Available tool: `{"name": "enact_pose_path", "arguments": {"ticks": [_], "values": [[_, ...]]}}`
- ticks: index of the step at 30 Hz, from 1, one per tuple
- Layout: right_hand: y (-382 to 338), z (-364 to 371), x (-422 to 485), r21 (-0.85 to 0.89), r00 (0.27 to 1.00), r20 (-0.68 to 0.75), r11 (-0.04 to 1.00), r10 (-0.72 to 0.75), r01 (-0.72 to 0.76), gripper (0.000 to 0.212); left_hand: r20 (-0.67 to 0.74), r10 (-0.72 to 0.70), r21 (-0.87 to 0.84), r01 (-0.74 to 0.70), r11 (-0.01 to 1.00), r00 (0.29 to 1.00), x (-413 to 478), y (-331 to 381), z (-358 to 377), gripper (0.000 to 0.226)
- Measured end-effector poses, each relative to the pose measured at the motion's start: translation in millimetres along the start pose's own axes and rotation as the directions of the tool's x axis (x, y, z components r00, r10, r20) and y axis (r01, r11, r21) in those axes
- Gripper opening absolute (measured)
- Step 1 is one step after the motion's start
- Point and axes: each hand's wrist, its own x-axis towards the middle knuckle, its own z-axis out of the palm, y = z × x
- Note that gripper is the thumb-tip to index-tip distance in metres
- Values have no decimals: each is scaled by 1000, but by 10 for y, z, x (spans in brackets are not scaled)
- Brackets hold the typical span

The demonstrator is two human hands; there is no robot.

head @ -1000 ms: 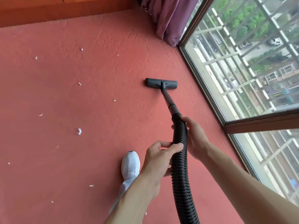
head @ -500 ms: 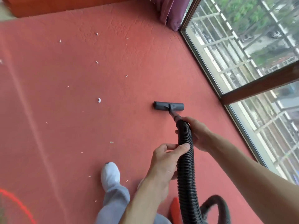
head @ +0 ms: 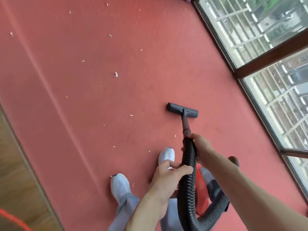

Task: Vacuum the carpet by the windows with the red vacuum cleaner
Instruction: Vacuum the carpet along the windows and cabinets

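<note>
nozzle [head: 182, 110] nearer shoes [head: 166, 155]; black ribbed hose [head: 188, 157]

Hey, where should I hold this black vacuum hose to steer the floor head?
Grip the ribbed hose at its front end, just behind the rigid wand, coming from above. The wand runs straight to the floor head, so a hold there steers it; farther back the hose flexes.

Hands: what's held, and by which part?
Both grip the vacuum's black ribbed hose: right hand at its upper end by the wand, left hand lower on the hose.
</note>
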Motion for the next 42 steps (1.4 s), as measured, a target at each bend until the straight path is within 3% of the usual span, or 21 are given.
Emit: {"name": "enact_pose_path", "arguments": {"ticks": [3, 4, 7, 14, 18, 22, 27, 32, 38, 42], "values": [[214, 34, -252, 7, 999, 27, 1000, 17, -17, 71, 80, 30, -1, -30, 1000, 996, -277, -96, -159, 44], [243, 28, -389, 6, 1000, 25, 1000, 14, -14, 66, 104, 43, 1, -44, 999, 994, -360, -120, -177, 45], [342, -53, -704, -35, 995, 89, 999, 40, -37, 23, 166, 70, -5, -70, 998, 984, -579, -176, -190, 41], [688, -258, -766, 9, 979, 186, 996, 80, -83, 18, 232, 79, 22, -86, 996, 970, -690, -542, -159, 47], [1131, -176, -661, 28, 981, 187, 998, 52, -58, 23, 152, 53, 50, -62, 997, 987, -714, -995, -200, 43], [1660, -290, -629, 67, 992, 113, 997, -57, 50, 61, 5, 38, 86, -38, 996, 999, -879, -1556, -82, 26], [1890, -744, -1186, 147, 963, 197, 977, -184, 157, 23, 15, 174, 63, -174, 983, 985, -1424, -1998, 376, 45], [2142, -1159, -1959, 96, 942, 245, 972, -230, 212, 22, 72, 232, 82, -237, 968, 970, -2204, -2371, 915, 16], [2443, -1297, -2779, 28, 930, 242, 960, -277, 278, 22, -42, 296, -49, -298, 953, 954, -3020, -2820, 1173, 11], [2598, -1190, -3077, -64, 921, 279, 952, -271, 300, 34, -100, 310, -111, -321, 941, 945, -3480, -2947, 1062, 20]]}}
